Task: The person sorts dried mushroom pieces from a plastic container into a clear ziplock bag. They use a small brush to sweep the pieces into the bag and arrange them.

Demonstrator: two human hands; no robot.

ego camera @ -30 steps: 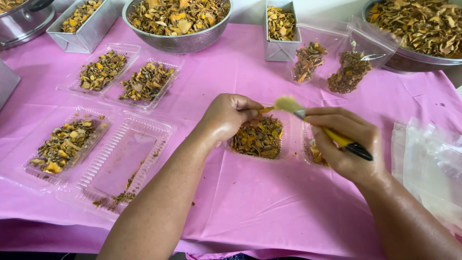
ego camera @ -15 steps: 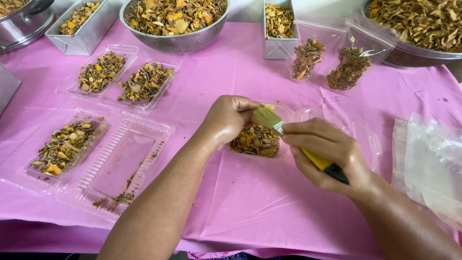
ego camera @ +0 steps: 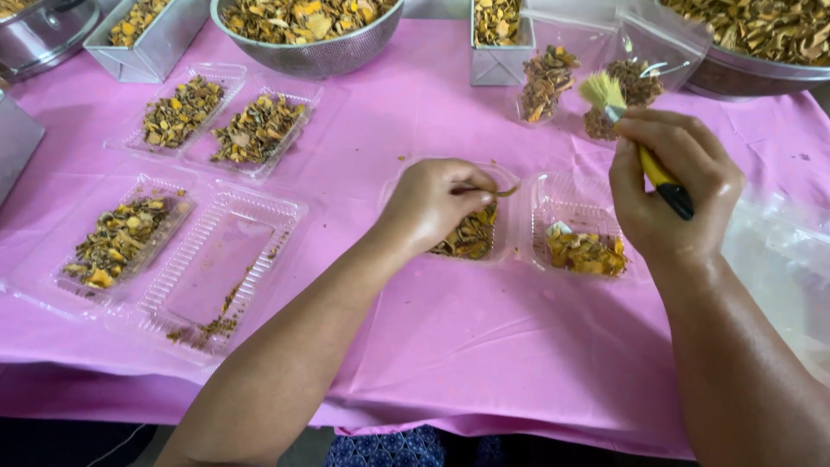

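Dried pieces in trays and bowls on a pink-covered tabletop [ego camera: 415, 346].

Far left, two filled clear trays [ego camera: 220, 121] lie side by side; nearer, an open hinged tray [ego camera: 164, 259] is filled on one half. A metal colander [ego camera: 303, 30] and square tins [ego camera: 497, 39] line the back edge, beside what may be plastic bags [ego camera: 778, 259].

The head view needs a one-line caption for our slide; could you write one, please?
Left hand rests in a clear tray of dried pieces while the right hand raises a yellow-handled brush over a pink tablecloth.
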